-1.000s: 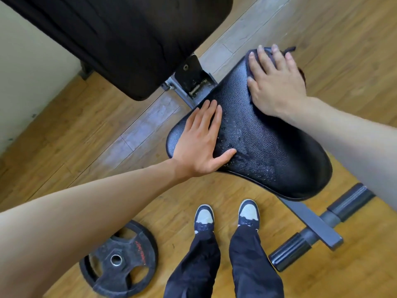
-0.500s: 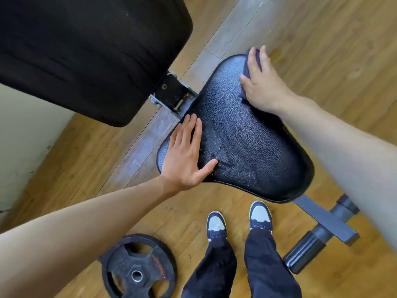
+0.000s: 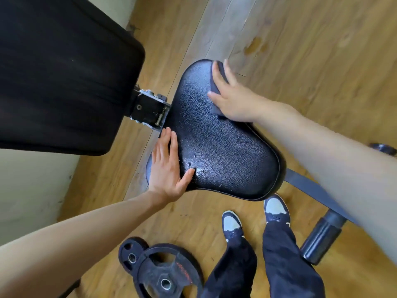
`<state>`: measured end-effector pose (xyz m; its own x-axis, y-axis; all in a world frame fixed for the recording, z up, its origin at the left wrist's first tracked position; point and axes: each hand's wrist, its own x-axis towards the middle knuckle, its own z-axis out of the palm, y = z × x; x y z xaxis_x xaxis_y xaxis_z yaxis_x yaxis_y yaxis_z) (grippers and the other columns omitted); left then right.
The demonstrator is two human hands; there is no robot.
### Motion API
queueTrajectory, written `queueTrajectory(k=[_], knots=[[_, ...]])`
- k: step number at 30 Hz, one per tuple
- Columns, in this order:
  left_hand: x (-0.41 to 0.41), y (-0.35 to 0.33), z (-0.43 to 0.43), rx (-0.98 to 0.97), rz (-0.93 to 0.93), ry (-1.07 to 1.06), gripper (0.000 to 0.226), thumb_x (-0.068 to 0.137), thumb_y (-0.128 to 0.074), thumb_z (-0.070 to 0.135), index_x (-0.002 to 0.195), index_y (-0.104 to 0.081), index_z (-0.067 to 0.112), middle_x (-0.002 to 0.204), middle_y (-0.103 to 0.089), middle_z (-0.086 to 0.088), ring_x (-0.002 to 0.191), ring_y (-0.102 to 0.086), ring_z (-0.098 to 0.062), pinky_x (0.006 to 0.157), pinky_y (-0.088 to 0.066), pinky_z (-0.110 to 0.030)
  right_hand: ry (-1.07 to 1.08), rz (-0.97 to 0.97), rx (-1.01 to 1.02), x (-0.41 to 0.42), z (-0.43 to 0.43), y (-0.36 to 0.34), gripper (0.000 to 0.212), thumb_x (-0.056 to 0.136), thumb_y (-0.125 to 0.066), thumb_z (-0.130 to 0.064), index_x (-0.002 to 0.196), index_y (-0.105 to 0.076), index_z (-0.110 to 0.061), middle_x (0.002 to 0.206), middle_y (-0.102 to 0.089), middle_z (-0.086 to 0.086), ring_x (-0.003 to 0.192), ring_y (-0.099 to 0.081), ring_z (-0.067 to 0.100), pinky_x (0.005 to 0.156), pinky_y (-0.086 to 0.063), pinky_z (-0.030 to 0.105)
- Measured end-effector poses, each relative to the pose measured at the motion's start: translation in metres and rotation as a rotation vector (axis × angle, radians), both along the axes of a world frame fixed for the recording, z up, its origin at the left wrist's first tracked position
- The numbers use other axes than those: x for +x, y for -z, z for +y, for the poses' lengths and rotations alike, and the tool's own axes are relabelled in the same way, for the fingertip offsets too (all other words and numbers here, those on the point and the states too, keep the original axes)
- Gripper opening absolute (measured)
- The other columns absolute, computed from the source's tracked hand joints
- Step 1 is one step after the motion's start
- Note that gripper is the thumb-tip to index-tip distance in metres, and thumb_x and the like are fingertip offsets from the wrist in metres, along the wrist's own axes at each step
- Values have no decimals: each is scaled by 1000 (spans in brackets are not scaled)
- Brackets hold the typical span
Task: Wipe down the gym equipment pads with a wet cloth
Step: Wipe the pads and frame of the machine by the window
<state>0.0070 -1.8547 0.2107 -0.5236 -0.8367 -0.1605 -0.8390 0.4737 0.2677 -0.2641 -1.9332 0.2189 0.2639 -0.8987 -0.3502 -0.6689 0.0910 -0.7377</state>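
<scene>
Bright daylight, soft shadows; sheen on wet seat pad [image 3: 225, 151]; wide-angle edge distortion, slight blur.

Head cam, steep down, close over pad [image 3: 225, 151].

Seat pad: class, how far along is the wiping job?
Done: nothing looks finished. In hand: the right hand presses the cloth on the far edge of the seat pad; the left hand rests flat on it. Left: droplets near that hand, and the back pad looks dry.
</scene>
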Motion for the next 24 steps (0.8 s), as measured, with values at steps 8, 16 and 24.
queueTrajectory(k=[8,16,24], knots=[[4,-1,-1,13,-20,10,101,97,-23,73,159,-19,-7,165,-18,-29,156,-15,-42,123,-20,-56,148,-123,58,-7,69,-18,68,110,-37,-35,164,1,-20,172,6,8,158,-8,31,127,-15,44],[-1,-24,-23,30,-245,106,118,84,-34,89,148,-34,-10,157,-32,-30,146,-34,-45,111,-38,-60,132,28,33,8,20,-7,69,111,-32,-40,164,6,-19,169,19,13,158,2,36,126,-8,42],[-1,-28,-24,152,-249,161,130,78,-36,95,163,-5,3,171,1,-18,159,-1,-35,121,-25,-62,50,97,-3,-13,123,-37,65,110,-29,-42,164,3,-27,171,14,-3,158,-6,22,123,-21,39]])
